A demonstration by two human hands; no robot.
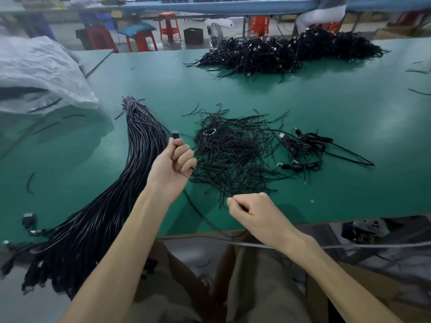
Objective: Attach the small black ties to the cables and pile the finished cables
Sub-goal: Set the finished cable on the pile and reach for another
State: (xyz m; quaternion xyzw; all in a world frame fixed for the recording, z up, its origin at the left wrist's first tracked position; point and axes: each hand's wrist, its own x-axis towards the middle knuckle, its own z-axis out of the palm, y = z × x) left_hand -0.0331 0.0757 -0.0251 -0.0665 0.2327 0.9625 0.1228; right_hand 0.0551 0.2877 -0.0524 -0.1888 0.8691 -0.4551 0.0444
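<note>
On the green table, my left hand grips a black cable just below its plug, which points up and away. The cable runs down past the table's front edge. My right hand pinches a small black tie at the near edge of a loose heap of ties. A thick tied bundle of black cables lies to the left of both hands. A few coiled cables lie right of the tie heap.
A big pile of black cables sits at the table's far side. A white plastic bag lies at the far left. Stray ties dot the table. Red stools and a seated person are beyond the table.
</note>
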